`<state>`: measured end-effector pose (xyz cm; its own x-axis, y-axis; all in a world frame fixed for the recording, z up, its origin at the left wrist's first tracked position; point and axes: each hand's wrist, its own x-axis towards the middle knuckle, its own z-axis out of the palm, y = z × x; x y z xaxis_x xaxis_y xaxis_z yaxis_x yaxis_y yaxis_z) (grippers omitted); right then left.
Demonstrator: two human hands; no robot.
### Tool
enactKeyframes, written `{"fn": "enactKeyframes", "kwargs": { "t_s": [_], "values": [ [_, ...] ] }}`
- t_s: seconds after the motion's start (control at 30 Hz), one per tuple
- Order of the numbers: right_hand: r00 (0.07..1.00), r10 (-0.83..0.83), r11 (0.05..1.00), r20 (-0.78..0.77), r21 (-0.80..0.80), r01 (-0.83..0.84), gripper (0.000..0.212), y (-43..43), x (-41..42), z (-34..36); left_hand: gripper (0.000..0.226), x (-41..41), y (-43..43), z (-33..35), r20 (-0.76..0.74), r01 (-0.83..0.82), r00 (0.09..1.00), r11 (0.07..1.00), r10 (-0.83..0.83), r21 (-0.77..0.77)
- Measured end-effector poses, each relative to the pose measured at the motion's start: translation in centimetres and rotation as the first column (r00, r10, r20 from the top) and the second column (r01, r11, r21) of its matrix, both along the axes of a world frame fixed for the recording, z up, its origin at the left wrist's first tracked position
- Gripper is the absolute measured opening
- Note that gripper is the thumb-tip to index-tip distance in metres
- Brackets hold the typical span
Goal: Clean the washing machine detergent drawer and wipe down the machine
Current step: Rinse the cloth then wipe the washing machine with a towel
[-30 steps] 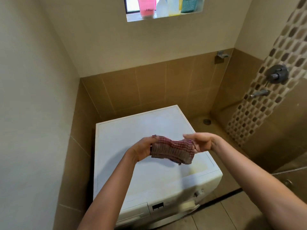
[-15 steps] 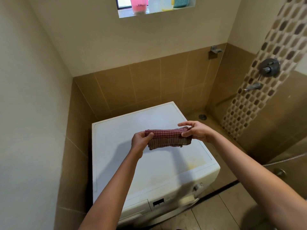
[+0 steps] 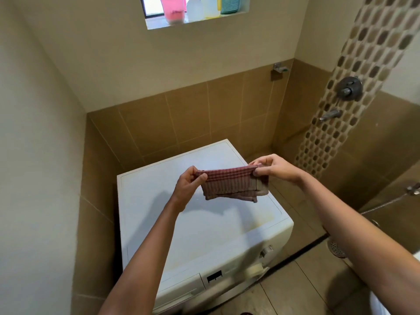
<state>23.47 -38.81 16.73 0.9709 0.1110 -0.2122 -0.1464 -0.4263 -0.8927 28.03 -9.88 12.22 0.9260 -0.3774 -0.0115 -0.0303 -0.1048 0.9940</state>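
- A person stands over a white washing machine [image 3: 200,226] wedged into the corner of a tiled bathroom, with a folded red checked cloth [image 3: 229,185] stretched between both hands above its top.
- The left hand [image 3: 189,183] pinches the cloth's left corner between thumb and curled fingers. The right hand [image 3: 272,167] pinches the right corner the same way, so the fabric hangs taut along its upper edge, clear of the machine.
- Holding it by the two upper corners appears meant to square the folds into a flat pad for wiping.
- The detergent drawer [image 3: 179,286] sits at the machine's front, left of the control panel [image 3: 227,271]. It looks pushed in, with no hand on it, which suggests the cleaning itself has not yet begun.
- Yellowish staining [image 3: 270,221] marks the top near its front right edge, a likely first target.
- Bottles [image 3: 204,7] and a pink container [image 3: 173,9] line the window ledge [image 3: 159,25] above, and a shower tap [image 3: 350,87] is fixed to the wall at right.
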Motion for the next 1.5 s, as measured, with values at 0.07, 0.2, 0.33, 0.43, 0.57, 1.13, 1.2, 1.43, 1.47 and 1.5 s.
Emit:
{"fn": "enactKeyframes", "kwargs": {
  "t_s": [0.07,0.2,0.33,0.43,0.57,1.13,1.2,1.43,1.47,1.5],
  "values": [
    [0.994,-0.086,0.974,-0.060,0.205,0.097,0.014,-0.1,-1.2,-0.2,0.011,-0.5,-1.1,0.3,-0.081,0.027,0.996,0.999,-0.031,-0.045],
    [0.945,-0.252,0.886,-0.208,0.343,0.312,0.025,-0.7,-3.5,-2.1,0.022,-1.5,-4.4,0.0,-0.280,-0.007,0.960,0.999,-0.004,-0.037],
    [0.849,-0.366,0.792,-0.382,0.350,0.500,0.027,-2.4,-6.7,-3.0,0.058,-2.2,-7.1,-0.1,-0.460,0.002,0.887,0.998,0.028,0.063],
    [0.768,-0.430,0.727,-0.474,0.323,0.606,0.027,-4.2,-9.5,-3.6,0.071,-3.4,-9.8,0.4,-0.452,-0.005,0.889,0.989,0.070,0.145],
    [0.723,-0.528,0.684,-0.445,0.281,0.673,0.008,-5.1,-13.2,-3.6,0.054,-6.0,-14.6,0.3,-0.274,0.126,0.959,0.976,-0.074,0.178],
    [0.521,-0.775,0.354,-0.358,0.437,0.827,0.018,-14.8,-33.7,-2.8,0.024,-25.5,-35.1,2.9,0.194,0.484,0.768,0.753,-0.610,0.446],
    [0.473,-0.812,0.315,-0.343,0.425,0.849,0.015,-16.3,-37.0,-2.6,0.026,-28.9,-37.4,2.9,0.203,0.528,0.695,0.681,-0.690,0.507],
    [0.298,-0.896,0.163,-0.328,0.381,0.910,0.011,-22.9,-52.3,-2.6,0.030,-42.4,-46.7,3.2,0.085,0.775,0.358,0.347,-0.930,0.528],
    [0.242,-0.913,0.115,-0.328,0.362,0.925,0.003,-23.9,-54.7,-2.5,0.034,-44.3,-48.2,3.0,0.032,0.826,0.342,0.316,-0.939,0.467],
    [0.192,-0.919,0.057,-0.346,0.364,0.930,0.002,-24.8,-56.9,-2.5,0.037,-46.0,-49.4,2.7,-0.013,0.867,0.339,0.307,-0.941,0.394]
  ]
}}
